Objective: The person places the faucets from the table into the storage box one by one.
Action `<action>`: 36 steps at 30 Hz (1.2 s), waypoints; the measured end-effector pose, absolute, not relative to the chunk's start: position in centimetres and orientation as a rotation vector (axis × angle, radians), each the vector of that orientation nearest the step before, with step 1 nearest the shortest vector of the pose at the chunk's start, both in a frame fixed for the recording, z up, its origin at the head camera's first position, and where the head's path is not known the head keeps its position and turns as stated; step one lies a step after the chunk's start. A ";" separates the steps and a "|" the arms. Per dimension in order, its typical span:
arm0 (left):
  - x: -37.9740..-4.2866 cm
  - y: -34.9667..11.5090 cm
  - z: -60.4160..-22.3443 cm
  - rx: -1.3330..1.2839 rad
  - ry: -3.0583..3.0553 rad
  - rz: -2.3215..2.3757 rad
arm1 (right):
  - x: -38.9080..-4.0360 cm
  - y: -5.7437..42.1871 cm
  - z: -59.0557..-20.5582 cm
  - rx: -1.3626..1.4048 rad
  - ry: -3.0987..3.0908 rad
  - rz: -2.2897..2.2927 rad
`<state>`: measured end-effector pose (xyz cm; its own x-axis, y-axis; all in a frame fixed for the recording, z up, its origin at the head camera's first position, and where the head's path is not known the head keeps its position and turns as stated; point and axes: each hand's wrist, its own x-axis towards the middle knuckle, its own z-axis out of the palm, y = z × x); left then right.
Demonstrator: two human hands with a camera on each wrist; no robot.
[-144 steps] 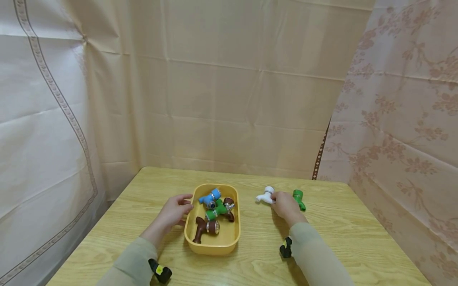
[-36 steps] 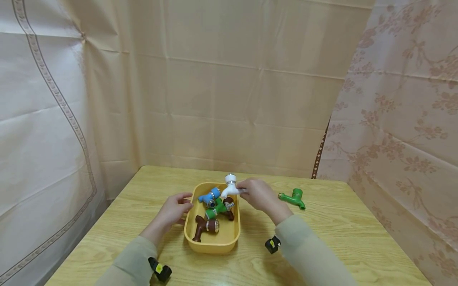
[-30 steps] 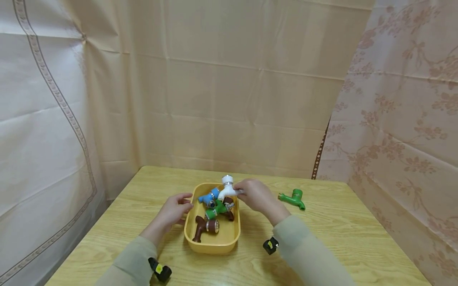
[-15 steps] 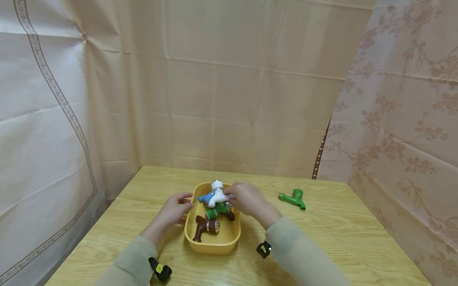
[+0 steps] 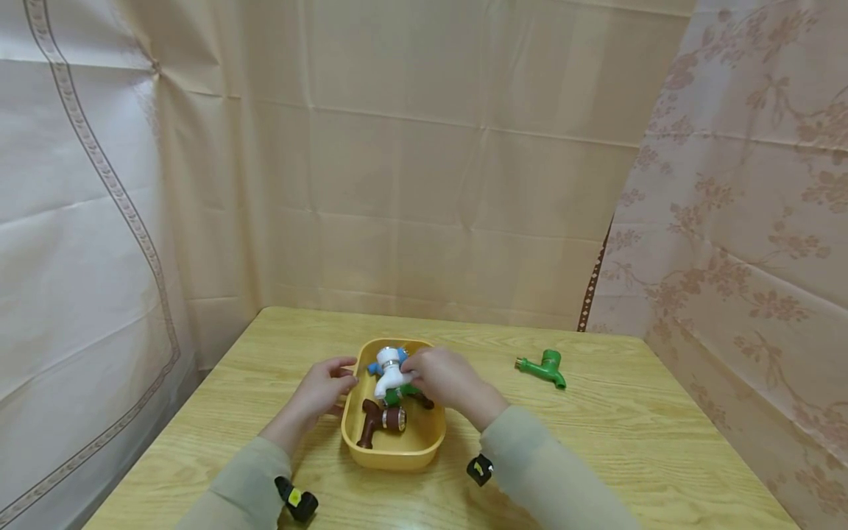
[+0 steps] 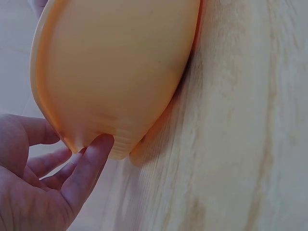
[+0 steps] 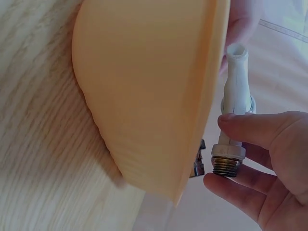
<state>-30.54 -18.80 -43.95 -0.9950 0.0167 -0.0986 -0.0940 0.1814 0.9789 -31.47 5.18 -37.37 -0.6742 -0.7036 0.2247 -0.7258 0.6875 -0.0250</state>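
Observation:
My right hand (image 5: 445, 377) holds a white plastic tap (image 5: 390, 380) over the yellow tub (image 5: 424, 444), above the taps in it. In the right wrist view, thumb and fingers grip the white tap (image 7: 236, 91) near its threaded metal end. Partly hidden below it are a blue tap (image 5: 374, 368) and a green tap (image 5: 394, 397). A brown tap (image 5: 372, 422) lies at the tub's near end; another brown piece shows beside the green one. My left hand (image 5: 321, 390) rests against the tub's left side, its fingertips touching rim and outer wall, as the left wrist view shows.
Another green tap (image 5: 545, 369) lies on the wooden table (image 5: 629, 427), right of the tub. Cloth curtains (image 5: 424, 162) hang behind the table and on both sides. A black wrist device is strapped to each sleeve.
The white tap was picked up from the table at the right and carried left over the tub, then lowered toward the other taps. My left hand has stayed at the tub.

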 end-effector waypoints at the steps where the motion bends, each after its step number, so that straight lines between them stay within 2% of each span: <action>1: -30.6 -18.8 -44.0 -0.078 2.349 1.955 | -31.4 5.1 -37.5 1.160 -2.707 0.158; 36: -30.6 -18.8 -44.2 -0.081 2.375 1.940 | -29.8 2.9 -37.6 1.213 -2.816 0.019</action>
<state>-30.64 -18.81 -44.22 -0.9959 0.0054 -0.0903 -0.0874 0.1998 0.9759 -29.76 2.88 -37.63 -0.6846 -0.7251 0.0744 -0.7260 0.6874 0.0186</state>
